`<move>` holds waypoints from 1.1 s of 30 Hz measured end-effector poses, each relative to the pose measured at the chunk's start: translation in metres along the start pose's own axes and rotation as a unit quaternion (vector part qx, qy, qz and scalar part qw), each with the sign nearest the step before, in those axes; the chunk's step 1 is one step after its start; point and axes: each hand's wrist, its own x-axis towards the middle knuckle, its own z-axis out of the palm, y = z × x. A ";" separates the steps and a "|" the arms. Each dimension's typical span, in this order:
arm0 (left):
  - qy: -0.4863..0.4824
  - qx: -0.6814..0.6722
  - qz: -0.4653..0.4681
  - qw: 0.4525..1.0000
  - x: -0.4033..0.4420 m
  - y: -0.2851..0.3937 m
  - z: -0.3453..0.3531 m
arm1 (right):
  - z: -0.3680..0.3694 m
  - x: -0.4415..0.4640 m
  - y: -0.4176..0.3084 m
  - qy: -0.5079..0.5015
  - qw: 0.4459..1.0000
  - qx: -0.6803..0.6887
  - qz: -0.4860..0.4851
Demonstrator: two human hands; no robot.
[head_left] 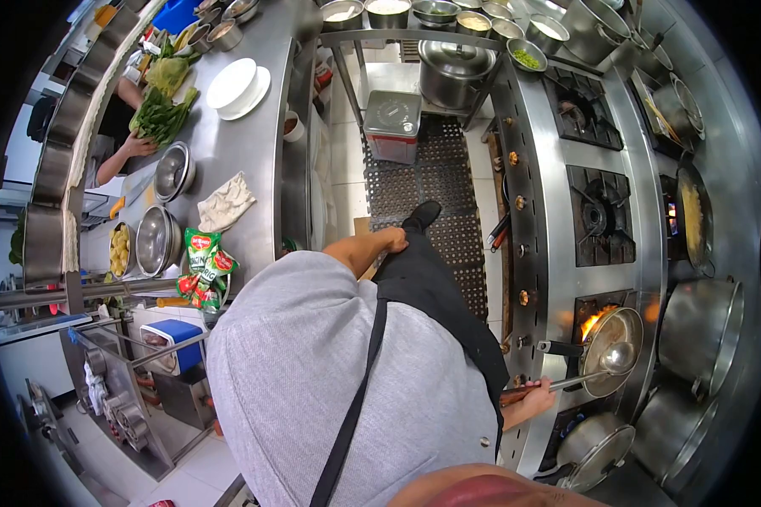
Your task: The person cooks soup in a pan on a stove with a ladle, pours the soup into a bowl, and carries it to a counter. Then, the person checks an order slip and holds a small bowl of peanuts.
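My right hand (528, 404) is closed around the wooden-handled end of a ladle (618, 358). Its round metal bowl sits over a frying pan (604, 382) on the stove, whose black handle (560, 347) points toward me. An orange flame (599, 320) rises at the pan's far edge. I cannot make out what is in the pan. Nearer me, beside my right hand, stands a lidded pot (594, 445). My left hand (390, 240) is curled against the dark apron (423, 275) near my thigh, with nothing showing out of it.
Large pots (700, 329) line the stove's back. Bowls and a plastic tub (391, 127) stand ahead, past a black floor mat (414, 173). On the left counter are a cloth (226, 202), metal bowls (155, 240) and plates (238, 88). Across it, another person's hand (137, 145) holds leafy greens (161, 117).
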 end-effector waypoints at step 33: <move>0.003 0.017 0.021 1.000 0.024 0.000 0.013 | -0.018 0.017 0.020 0.034 0.999 0.001 -0.005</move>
